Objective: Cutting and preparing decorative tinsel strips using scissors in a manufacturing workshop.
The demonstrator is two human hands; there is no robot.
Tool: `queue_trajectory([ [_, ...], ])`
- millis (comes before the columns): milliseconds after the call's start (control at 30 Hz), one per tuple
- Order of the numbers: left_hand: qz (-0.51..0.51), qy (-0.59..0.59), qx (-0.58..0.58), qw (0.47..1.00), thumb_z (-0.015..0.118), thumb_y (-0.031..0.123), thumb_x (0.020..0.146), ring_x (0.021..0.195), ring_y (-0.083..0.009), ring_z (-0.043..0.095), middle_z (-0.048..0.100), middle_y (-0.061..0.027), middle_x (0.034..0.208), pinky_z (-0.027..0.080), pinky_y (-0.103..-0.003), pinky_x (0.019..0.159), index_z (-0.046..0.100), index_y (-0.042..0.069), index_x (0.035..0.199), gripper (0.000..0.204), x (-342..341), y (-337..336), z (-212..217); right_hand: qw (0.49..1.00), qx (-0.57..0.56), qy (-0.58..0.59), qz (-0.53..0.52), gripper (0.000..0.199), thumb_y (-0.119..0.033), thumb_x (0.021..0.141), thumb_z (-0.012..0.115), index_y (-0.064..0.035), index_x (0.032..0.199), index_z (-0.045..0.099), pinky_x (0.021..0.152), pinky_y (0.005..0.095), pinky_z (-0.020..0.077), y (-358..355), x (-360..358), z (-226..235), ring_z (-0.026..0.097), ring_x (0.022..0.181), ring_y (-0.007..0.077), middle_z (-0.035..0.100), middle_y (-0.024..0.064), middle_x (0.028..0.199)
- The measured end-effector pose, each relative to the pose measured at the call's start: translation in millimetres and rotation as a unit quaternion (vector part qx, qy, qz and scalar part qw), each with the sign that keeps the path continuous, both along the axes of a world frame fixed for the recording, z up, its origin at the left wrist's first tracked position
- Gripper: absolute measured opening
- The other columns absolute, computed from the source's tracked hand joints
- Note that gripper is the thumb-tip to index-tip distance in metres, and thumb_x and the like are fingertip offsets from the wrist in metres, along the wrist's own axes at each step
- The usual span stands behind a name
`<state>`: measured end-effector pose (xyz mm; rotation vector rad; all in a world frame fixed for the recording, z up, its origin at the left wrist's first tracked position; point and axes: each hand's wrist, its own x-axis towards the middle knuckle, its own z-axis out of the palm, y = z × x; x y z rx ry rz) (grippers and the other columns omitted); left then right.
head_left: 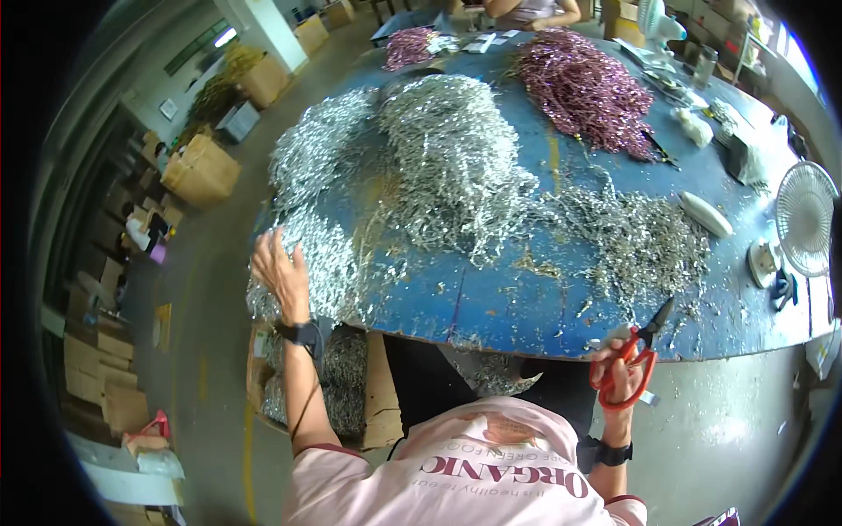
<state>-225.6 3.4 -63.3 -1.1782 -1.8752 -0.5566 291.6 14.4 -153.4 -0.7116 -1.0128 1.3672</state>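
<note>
At the table's left edge my left hand point(282, 273) rests on a heap of silver tinsel point(329, 263), its fingers stretched and somewhat apart, gripping nothing I can see. My right hand point(617, 375) is closed around a pair of scissors point(633, 364) with red handles; the dark blades point up and to the right, over the front edge of the table. Beyond the left hand lie more silver strands, including a large bundle point(452, 158) in the middle. Loose silver clippings point(645, 245) are scattered on the right, beyond the scissors.
The blue table point(491, 307) has a curved front edge. Pink tinsel point(583, 92) lies at the far side, where another person point(535, 10) sits. A white fan point(805, 215) stands at the right. Below the left edge, an open carton point(381, 390) holds silver tinsel.
</note>
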Motion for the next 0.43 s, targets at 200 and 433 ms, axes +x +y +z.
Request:
queue_trajectory([
  [200,-0.401,-0.470,-0.221,0.755,0.069,0.019,0.083,0.098,-0.0242,0.057,0.058,-0.0117,0.106,0.048,-0.035,0.083,0.059,0.004,0.114,0.036,142.4,100.1,-18.2,0.972,-0.110,-0.209,0.000,0.026,-0.008,0.084,0.060,0.0017,0.107,0.053,0.051,0.0199,0.0422,-6.9,-6.7,41.1,0.053,0.057,0.0083,0.063,0.0065,0.082],
  [433,-0.431,-0.240,-0.412,0.766,0.072,0.020,0.079,0.112,-0.0358,0.050,0.047,-0.0128,0.124,0.049,-0.042,0.089,0.048,0.015,0.129,0.056,166.1,140.8,-76.7,0.962,-0.103,-0.249,0.054,0.039,-0.012,0.081,0.073,-0.0034,0.114,0.054,0.078,0.0211,0.0466,-12.9,-6.5,31.7,0.058,0.087,0.0091,0.063,0.0035,0.090],
])
